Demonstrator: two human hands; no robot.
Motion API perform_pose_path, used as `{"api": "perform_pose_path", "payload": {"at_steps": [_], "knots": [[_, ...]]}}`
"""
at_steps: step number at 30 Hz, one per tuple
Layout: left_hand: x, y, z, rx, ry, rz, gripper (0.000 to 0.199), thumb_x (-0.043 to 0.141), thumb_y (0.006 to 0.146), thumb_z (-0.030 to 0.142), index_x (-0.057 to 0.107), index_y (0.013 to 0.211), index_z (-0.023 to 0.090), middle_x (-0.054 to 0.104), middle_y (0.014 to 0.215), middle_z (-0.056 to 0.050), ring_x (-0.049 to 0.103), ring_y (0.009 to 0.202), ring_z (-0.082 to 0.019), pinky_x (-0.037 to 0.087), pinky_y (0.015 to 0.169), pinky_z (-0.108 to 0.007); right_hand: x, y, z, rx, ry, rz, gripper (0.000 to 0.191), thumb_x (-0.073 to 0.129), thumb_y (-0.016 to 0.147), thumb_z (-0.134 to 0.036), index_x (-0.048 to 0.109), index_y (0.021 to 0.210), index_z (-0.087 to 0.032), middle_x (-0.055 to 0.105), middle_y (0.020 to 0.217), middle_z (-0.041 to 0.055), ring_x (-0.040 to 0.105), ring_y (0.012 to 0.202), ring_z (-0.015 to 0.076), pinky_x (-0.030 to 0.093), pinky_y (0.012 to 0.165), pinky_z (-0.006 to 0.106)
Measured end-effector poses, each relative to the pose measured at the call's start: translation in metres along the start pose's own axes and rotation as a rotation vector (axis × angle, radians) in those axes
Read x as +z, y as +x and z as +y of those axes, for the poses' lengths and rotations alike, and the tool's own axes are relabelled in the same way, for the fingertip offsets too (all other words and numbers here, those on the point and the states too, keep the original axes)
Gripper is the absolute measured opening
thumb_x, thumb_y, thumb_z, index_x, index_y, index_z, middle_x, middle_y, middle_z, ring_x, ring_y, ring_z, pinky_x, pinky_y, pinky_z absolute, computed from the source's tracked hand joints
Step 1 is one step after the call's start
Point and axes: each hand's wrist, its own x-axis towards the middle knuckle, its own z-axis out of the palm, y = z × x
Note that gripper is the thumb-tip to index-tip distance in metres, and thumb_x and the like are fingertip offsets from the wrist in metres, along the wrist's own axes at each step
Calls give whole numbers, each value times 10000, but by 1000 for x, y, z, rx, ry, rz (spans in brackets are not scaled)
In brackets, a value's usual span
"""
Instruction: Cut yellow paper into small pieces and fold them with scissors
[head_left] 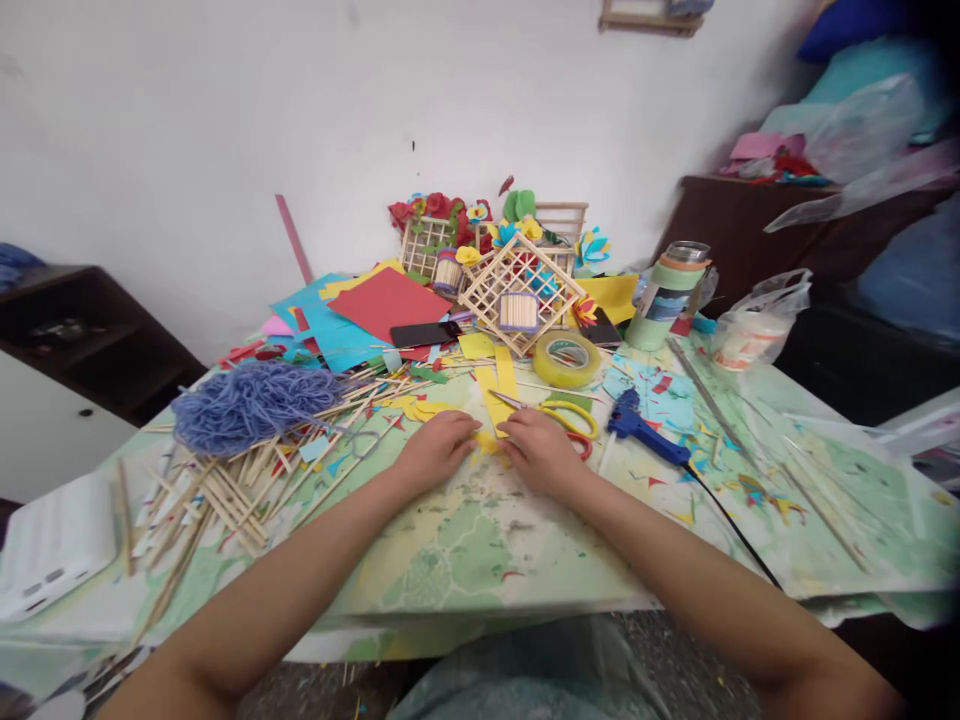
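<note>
While two bare hands are working near the centre of the frame, a white box [60,545] is sitting at the lower left of the desk [450,570]. Next to the right, thin sticks [232,500] are lying in a loose pile, with blue yarn [251,405] resting just above them. Red paper [390,305] is lying toward the upper middle, above some yellow paper petals [412,408].

At the centre, the left hand [437,452] is curling its fingers toward small yellow paper pieces [490,448], which are lying between the two hands. Yellow strips [505,375] are stretching just beyond them, below a lattice of sticks [480,288]. The right hand [544,455] is bending its fingers toward the same pieces from the other side; whether either hand is pinching paper, I cannot tell. Scissors [574,408] are lying partly hidden behind the right hand, their blades pointing to the left.

The step in hand seems to be handling the small yellow pieces by fingertip. Judging from their size, a next move on them is calling for a light pinch, and for keeping the right fingers away from the blades.

Further right, a roll of tape [566,360] is lying beyond the scissors, a blue glue gun [649,430] is resting among paper scraps, and a green bottle [660,310] is standing at the upper right.
</note>
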Motion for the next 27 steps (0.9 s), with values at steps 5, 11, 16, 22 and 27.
{"api": "perform_pose_path", "payload": {"at_steps": [5,11,16,22,27], "knots": [[1,1,8,84,64,-50,259,468,846,231,659,1017,191,591,1170,-119,513,1106,-238,370,985,-406,7,11,-10,-47,-69,-31,256,507,854,-351,644,832,-137,579,838,93,511,887,217,381,790,335],[-1,1,6,54,57,-26,221,465,854,218,676,902,174,664,960,-94,571,950,-209,425,884,-344,19,22,-11,-178,-126,-54,243,422,883,-186,638,775,-158,583,773,69,502,789,183,385,728,321],[-1,1,0,34,80,-17,216,476,847,212,665,939,163,662,962,-82,564,932,-201,423,872,-327,25,19,-8,-211,-130,-72,193,442,860,-160,619,784,-160,593,786,61,494,776,176,370,709,307],[-8,3,-10,-93,161,27,234,446,850,202,664,927,167,651,946,-103,553,959,-219,411,883,-364,22,15,5,-55,-116,-53,191,420,864,-134,586,771,-151,592,787,73,506,774,179,353,693,296],[-7,3,-13,-100,35,8,230,483,818,196,669,952,174,656,949,-90,575,916,-204,435,843,-339,16,15,9,20,-93,15,199,396,902,-209,578,858,-143,593,867,89,510,864,194,367,767,303]]}}
